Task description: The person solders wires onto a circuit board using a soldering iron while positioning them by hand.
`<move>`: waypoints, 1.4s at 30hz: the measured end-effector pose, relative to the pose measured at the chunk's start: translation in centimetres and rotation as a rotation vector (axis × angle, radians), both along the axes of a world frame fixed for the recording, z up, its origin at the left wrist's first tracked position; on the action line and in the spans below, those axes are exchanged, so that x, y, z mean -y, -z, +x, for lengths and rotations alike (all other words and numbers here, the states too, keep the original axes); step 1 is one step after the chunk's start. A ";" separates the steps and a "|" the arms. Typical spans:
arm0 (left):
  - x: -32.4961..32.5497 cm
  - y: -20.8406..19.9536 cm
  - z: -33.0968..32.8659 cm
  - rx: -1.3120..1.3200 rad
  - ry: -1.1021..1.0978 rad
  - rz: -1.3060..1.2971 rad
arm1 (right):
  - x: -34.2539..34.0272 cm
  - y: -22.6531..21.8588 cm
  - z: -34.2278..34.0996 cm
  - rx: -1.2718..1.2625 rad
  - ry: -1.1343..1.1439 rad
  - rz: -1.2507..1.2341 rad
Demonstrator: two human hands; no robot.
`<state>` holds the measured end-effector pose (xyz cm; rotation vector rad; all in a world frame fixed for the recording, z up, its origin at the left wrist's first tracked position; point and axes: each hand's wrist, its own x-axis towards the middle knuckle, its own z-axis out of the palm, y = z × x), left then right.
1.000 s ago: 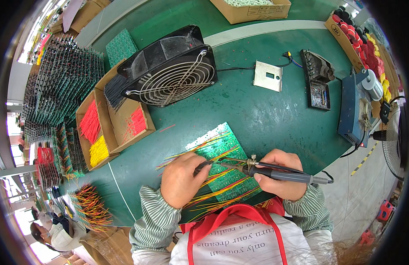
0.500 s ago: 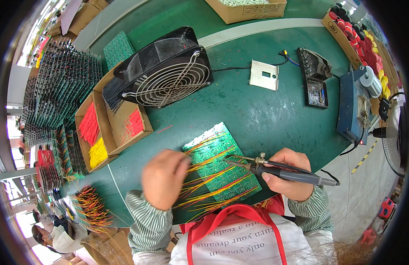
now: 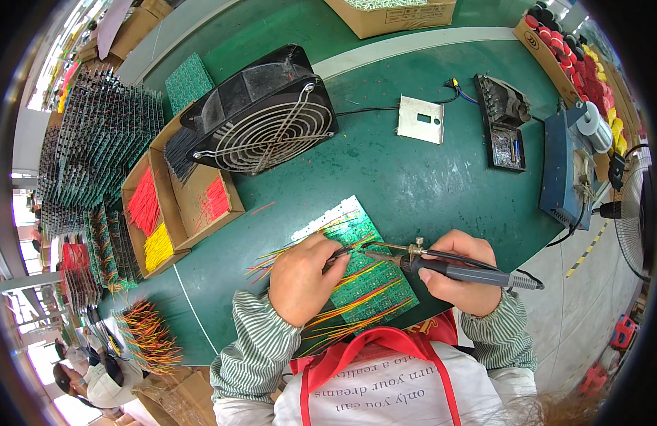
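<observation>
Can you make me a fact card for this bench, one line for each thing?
Left hand: pinching dark wires over the circuit board
Right hand: holding a soldering iron pointed at the board
Board: green, with red and yellow wires reaching past its left edge
Fan: black, with a round metal grille
Box: cardboard, holding red, yellow and black wires

1. And here's the left hand (image 3: 300,280), back uppermost, thumb and forefinger closed in a tight pinch;
2. over to the right hand (image 3: 464,273), fingers curled in a firm grip, thumb on the near side;
3. left forearm (image 3: 261,351) and right forearm (image 3: 500,330) angle up from below, hands apart.
</observation>
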<state>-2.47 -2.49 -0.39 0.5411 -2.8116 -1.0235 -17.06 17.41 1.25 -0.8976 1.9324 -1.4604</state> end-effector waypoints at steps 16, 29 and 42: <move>1.2 -1.8 0.6 0.015 -0.020 0.005 | -0.9 -0.6 -0.6 -0.022 0.009 0.009; 0.5 -3.0 0.9 0.008 -0.006 -0.182 | -2.0 -0.8 -0.7 -0.040 0.054 0.013; 4.4 -7.2 6.9 0.455 0.125 -0.938 | -1.8 -0.6 -0.6 -0.059 0.042 0.009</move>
